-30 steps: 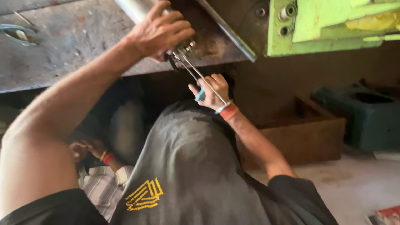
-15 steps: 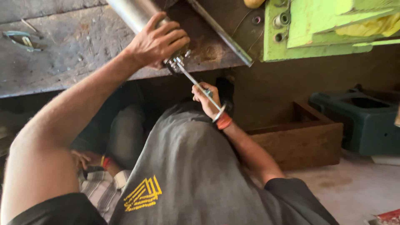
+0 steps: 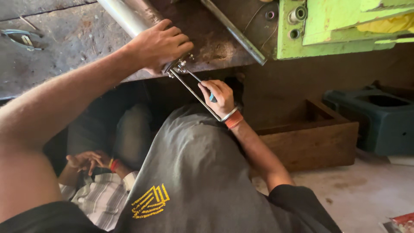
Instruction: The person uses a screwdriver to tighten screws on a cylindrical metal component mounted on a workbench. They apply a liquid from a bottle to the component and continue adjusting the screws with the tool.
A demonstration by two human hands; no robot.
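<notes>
My left hand (image 3: 159,45) is wrapped around the lower end of a shiny steel cylinder (image 3: 127,15) that lies on a rusty workbench (image 3: 64,64), just above a small bolted fitting (image 3: 179,69). My right hand (image 3: 220,97), with red and silver bands on its wrist, grips a blue-handled screwdriver (image 3: 212,97) whose thin shaft reaches up to that fitting. A thin metal rod (image 3: 196,92) runs from the fitting down past my right wrist. A grey cloth with a yellow emblem (image 3: 185,172) fills the view below both hands.
Pliers (image 3: 21,38) lie at the bench's far left. A long steel bar (image 3: 235,32) and a green machine body (image 3: 327,26) sit top right. A wooden box (image 3: 310,140) and a dark teal casing (image 3: 377,121) stand on the floor. Another person's hand (image 3: 88,159) shows lower left.
The view has shifted, so the cylinder and both hands sit a little lower and to the left. My left hand stays on the cylinder end, and my right hand stays on the screwdriver.
</notes>
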